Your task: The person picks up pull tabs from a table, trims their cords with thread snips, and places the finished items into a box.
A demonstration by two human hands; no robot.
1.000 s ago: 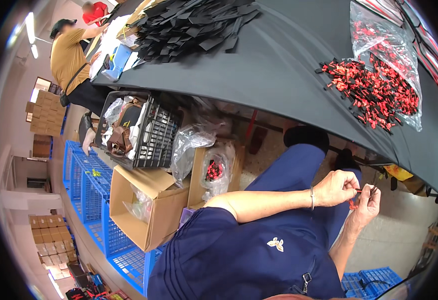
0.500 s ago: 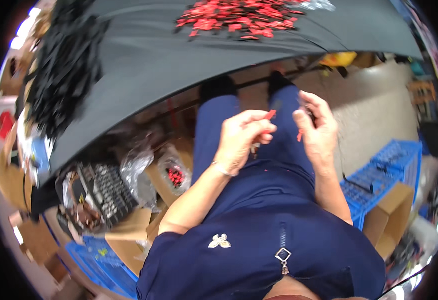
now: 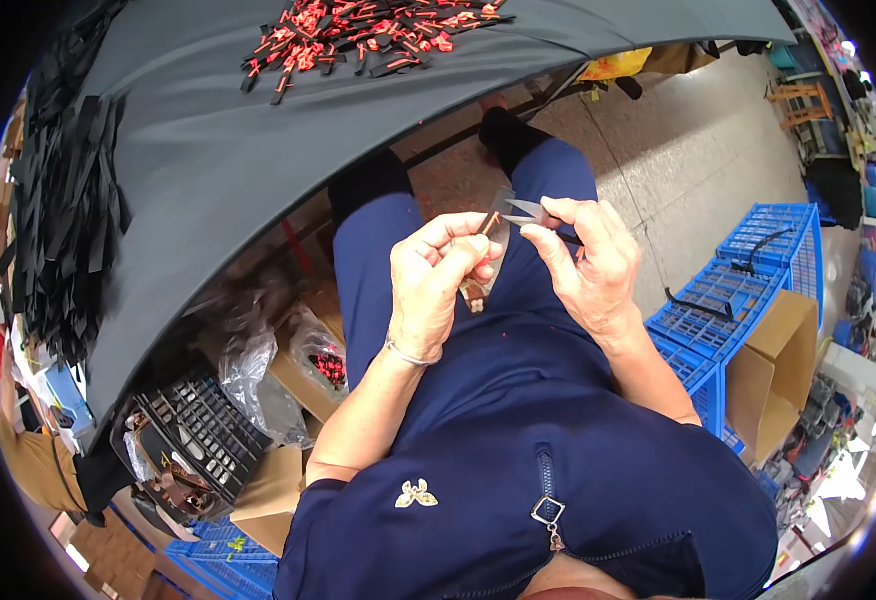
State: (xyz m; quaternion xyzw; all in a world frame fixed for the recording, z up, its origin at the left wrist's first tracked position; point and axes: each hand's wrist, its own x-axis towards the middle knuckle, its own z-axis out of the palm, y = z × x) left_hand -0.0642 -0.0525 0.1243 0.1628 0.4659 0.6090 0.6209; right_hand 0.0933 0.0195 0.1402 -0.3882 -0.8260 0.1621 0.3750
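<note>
My left hand (image 3: 430,280) pinches a short black strap piece with a red-orange end (image 3: 491,222) between thumb and fingers, above my lap. Facing it, my right hand (image 3: 595,272) is closed around a small pair of thread snips (image 3: 526,211). Their two pointed metal blades stand apart, with the tips right by the strap piece; whether they touch it I cannot tell. On the dark-covered table ahead lies a heap of similar black and red pieces (image 3: 358,38). A small flower-shaped trinket (image 3: 475,299) shows between my forearms, on my lap.
Long black strips (image 3: 70,230) hang in a bunch at the table's left. Below them are a black basket (image 3: 208,430) and a plastic bag with red-black pieces (image 3: 328,365). At the right stand blue crates (image 3: 723,290) and an open cardboard box (image 3: 773,375).
My hands have come closer together. The snips' blades, not clear before, now point at the piece in my left hand. The whole view has swung, and the table heap appears further left.
</note>
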